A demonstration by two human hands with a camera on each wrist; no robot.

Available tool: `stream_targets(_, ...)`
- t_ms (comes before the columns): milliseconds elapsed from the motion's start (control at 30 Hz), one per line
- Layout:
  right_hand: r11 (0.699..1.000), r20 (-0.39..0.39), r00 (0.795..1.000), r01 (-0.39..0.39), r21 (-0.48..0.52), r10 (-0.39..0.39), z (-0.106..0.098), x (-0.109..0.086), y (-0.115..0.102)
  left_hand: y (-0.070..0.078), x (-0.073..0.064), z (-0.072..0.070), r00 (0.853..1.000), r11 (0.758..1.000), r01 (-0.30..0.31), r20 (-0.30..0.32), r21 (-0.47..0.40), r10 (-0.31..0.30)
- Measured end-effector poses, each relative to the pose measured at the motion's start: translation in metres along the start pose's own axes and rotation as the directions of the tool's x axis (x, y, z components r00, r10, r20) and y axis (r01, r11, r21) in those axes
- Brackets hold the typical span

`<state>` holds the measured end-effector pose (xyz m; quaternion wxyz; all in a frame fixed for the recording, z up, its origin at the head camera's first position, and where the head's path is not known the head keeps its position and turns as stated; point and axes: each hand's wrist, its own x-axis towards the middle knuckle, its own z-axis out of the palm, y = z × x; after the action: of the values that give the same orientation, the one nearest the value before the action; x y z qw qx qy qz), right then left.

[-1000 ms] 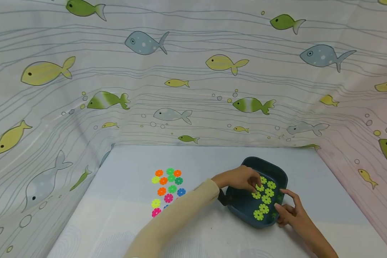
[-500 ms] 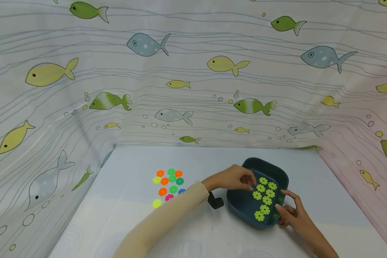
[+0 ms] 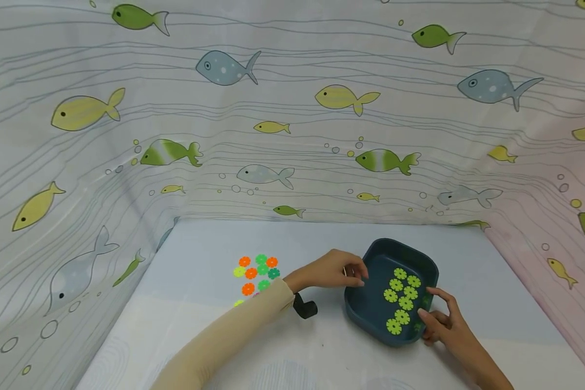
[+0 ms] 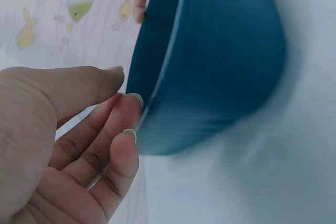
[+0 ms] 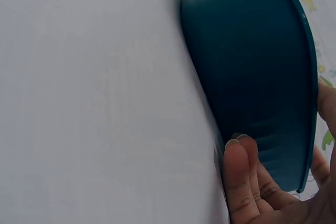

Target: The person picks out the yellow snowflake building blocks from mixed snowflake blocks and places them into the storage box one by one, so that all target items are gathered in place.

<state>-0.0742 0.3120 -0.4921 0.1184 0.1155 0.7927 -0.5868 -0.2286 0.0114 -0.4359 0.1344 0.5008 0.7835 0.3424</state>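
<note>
A dark teal plastic tub (image 3: 370, 314) rests on the table, with several yellow-green notched discs (image 3: 405, 303) lying flat on its floor. My right hand (image 3: 443, 320) grips the tub's right wall; in the right wrist view its fingers (image 5: 239, 169) lie against the outside and the thumb is at the rim. My left hand (image 3: 332, 269) hovers at the tub's left rim, its fingers loosely bent and holding nothing. Seen from the left wrist, the thumb and fingertips (image 4: 125, 148) are apart, close beside the tub's outer wall (image 4: 226, 51).
Left of the tub lies a group of loose notched discs (image 3: 251, 273) in orange, green and yellow, partly hidden by my left sleeve (image 3: 234, 330). A black strap-mounted device (image 3: 304, 307) hangs at the left wrist. Fish-printed sheeting (image 3: 322, 179) walls the white table on its far side and both flanks.
My left hand has moved left, from over the yellow-green discs inside the tub to its left rim. The right hand keeps its hold on the tub, which stays in place.
</note>
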Motion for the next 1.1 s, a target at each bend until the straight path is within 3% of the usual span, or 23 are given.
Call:
stream_targets(367, 1.0, 0.0, 1.0, -0.018, -0.001, 0.018, 0.0, 0.001, 0.0, -0.011, -0.031, -0.012, 0.998, 0.998, 0.05, -0.045, -0.049, -0.052)
stream_targets(533, 1.0, 0.002, 1.0, -0.015, -0.003, 0.015, 0.0, 0.002, 0.001, -0.02, -0.051, -0.014, 0.994, 0.992, 0.089, -0.051, -0.089, -0.094)
stream_targets(867, 1.0, 0.006, 1.0, -0.017, 0.002, 0.017, -0.001, 0.002, 0.001, -0.037, -0.097, -0.018, 0.978, 0.975, 0.185, -0.074, -0.122, -0.195)
stream_targets(1100, 1.0, 0.004, 1.0, -0.011, -0.004, 0.011, 0.0, 0.002, 0.001, -0.04, -0.122, -0.028, 0.966, 0.967, 0.227, -0.103, -0.12, -0.239)
